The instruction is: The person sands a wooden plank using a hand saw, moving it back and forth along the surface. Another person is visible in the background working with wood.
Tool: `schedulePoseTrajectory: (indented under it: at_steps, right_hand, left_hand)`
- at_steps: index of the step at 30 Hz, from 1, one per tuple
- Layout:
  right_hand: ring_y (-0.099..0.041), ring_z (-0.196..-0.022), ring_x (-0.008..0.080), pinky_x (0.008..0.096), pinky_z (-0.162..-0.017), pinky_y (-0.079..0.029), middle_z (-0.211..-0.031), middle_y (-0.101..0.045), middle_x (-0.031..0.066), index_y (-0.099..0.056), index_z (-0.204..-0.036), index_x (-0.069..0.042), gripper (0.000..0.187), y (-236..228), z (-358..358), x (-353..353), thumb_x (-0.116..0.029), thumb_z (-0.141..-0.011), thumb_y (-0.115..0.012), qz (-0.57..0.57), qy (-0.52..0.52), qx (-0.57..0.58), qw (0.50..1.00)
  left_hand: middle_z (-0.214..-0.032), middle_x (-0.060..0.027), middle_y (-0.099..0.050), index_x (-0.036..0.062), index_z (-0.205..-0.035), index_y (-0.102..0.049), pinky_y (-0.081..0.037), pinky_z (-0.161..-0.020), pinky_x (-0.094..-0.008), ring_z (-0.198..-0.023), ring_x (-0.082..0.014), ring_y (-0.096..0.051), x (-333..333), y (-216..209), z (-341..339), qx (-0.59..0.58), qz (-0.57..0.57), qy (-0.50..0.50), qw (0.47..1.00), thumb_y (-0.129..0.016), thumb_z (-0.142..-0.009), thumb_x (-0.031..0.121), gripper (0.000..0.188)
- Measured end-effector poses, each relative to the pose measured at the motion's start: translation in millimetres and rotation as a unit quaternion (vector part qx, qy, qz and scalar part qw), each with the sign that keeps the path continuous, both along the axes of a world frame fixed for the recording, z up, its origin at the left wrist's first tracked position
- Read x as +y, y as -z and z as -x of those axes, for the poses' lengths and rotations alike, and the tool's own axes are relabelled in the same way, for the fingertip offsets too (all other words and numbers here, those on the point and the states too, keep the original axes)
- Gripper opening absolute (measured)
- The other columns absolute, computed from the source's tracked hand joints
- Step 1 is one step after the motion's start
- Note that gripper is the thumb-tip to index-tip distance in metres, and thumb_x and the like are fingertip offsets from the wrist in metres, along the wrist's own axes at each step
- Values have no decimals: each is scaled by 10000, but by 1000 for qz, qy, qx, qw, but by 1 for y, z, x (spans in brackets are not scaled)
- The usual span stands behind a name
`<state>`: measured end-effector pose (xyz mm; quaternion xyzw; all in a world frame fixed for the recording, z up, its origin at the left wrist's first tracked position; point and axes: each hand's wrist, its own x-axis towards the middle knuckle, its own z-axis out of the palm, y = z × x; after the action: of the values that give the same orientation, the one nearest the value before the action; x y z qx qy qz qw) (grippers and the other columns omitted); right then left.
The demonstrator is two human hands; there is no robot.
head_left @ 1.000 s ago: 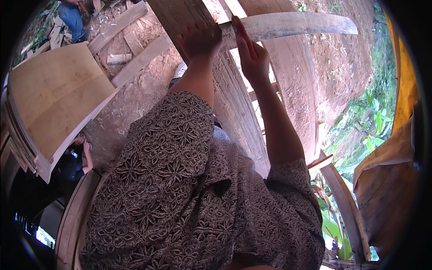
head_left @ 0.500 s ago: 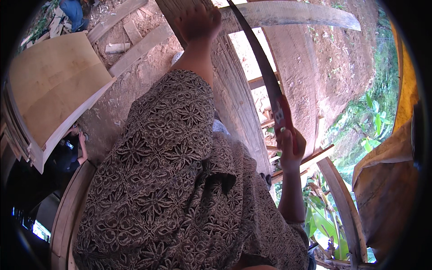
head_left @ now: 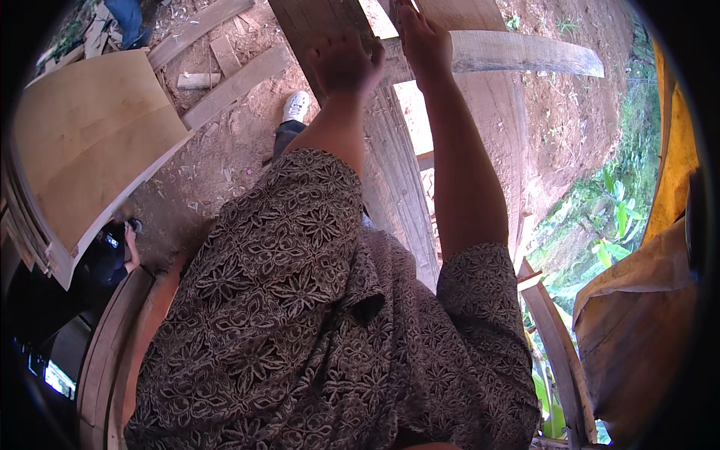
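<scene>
My left hand point(head_left: 343, 66) presses down on a dark wooden plank point(head_left: 304, 21), its fingers curled over the surface. To its right, my right hand point(head_left: 425, 41) is closed round the handle of a handsaw, reaching far forward. Hand and upper frame edge now hide nearly all of the saw. Beneath both hands a long pale board point(head_left: 510, 54) lies crosswise, sticking out to the right. A thick weathered timber point(head_left: 401, 176) runs from under the plank back toward my body.
My white shoe point(head_left: 296, 107) stands on bare earth. Plywood sheets point(head_left: 97, 135) are stacked at left, with a person's arm point(head_left: 131, 247) below them. Wood offcuts point(head_left: 199, 80) lie farther off. An orange-brown tarp point(head_left: 637, 300) hangs at right.
My right hand has pushed the saw far forward and up beside my left hand; its blade, plain before, has gone from sight. My white shoe has come into view.
</scene>
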<state>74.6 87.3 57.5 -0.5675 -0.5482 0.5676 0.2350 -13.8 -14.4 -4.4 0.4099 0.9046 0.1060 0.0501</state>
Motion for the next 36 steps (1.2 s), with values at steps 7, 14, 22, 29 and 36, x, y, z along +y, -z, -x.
schedulePoseTrajectory:
  at_steps: [7,14,22,29,36]
  right_hand:
    - [-489,-615,54,282,-544,-374,-643,-557,-22,-685,-796,-2,422,-18,-110,-96,-348,-1034,-642,12,-15,34,999]
    - [-455,-568,46,259,-523,-327,-625,-506,-24,-709,-961,2,365,-137,-248,-222,-305,-1076,-548,3,-58,-62,996]
    - [-419,-613,48,285,-528,-327,-598,-462,-45,-639,-771,7,397,-31,-126,-108,-284,-1041,-653,-34,-36,16,999]
    - [-649,-735,177,341,-675,-492,-813,-699,152,-689,-924,25,313,3,-27,-27,-282,-981,-692,-141,-48,-102,983]
    - [-419,-558,38,262,-498,-304,-614,-489,-48,-649,-816,-12,306,-76,-215,-190,-207,-1050,-618,-40,-36,-33,998]
  left_hand:
    - [-1173,-152,-685,70,-1142,-680,-397,-970,-541,-1155,-327,-607,-4,28,7,15,-90,4,996,-524,-942,546,539]
    - [-1075,-171,-675,85,-1097,-661,-465,-938,-570,-1042,-384,-630,2,6,8,66,-112,-36,991,-583,-910,457,423]
    - [-1231,-150,-662,87,-1205,-661,-383,-983,-535,-1166,-326,-596,3,7,1,1,4,-14,1000,-503,-949,572,571]
    - [-1235,-164,-668,78,-1235,-656,-385,-1004,-538,-1188,-327,-598,0,11,2,13,25,19,999,-436,-996,553,575]
    - [-1100,-163,-668,103,-1153,-654,-464,-938,-574,-1054,-368,-629,4,36,10,56,-67,-33,996,-575,-915,465,440]
